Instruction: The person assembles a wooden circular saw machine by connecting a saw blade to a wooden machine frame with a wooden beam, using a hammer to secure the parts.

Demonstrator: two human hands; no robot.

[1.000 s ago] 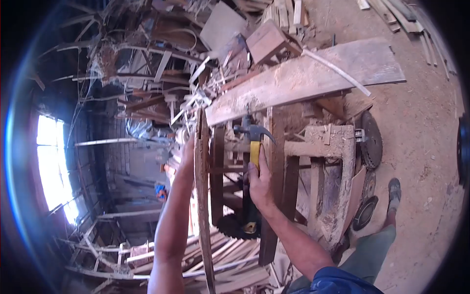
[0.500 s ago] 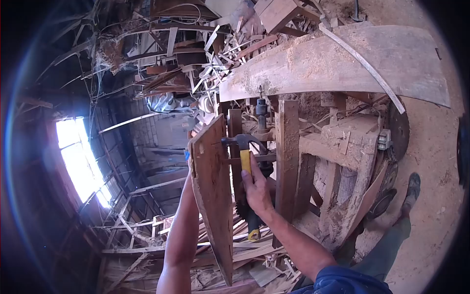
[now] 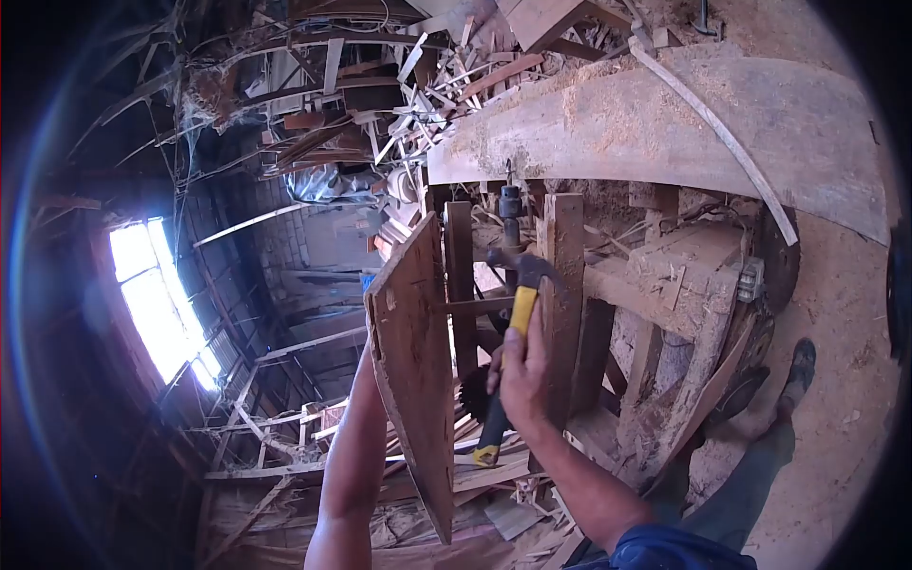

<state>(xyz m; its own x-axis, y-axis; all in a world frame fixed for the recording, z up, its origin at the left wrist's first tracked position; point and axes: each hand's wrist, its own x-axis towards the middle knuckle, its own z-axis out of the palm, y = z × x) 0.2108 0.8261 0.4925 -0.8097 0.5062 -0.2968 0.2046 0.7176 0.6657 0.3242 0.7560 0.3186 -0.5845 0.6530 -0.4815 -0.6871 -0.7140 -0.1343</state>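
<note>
My right hand [image 3: 524,380] is closed around the handle of a claw hammer [image 3: 522,312], which has a dark head and a yellow and black handle. The hammer head is apart from the wooden board [image 3: 410,370], to its right. This board is worn and brown, stands nearly upright and tapers towards its lower end. My left forearm [image 3: 353,456] reaches up behind the board's left edge, where the fingers are hidden. A bit of blue [image 3: 367,282] shows at that edge.
A drill chuck with a bit [image 3: 510,201] stands just beyond the hammer, beside a wooden post [image 3: 562,313]. A long, sawdust-covered plank [image 3: 655,123] spans the upper right. Scrap wood [image 3: 408,123] is piled at the back. A round saw blade [image 3: 781,256] shows at right.
The hammer has swung right, away from the board, and its handle now tilts. My right hand has moved right with it. The board stays nearly in place.
</note>
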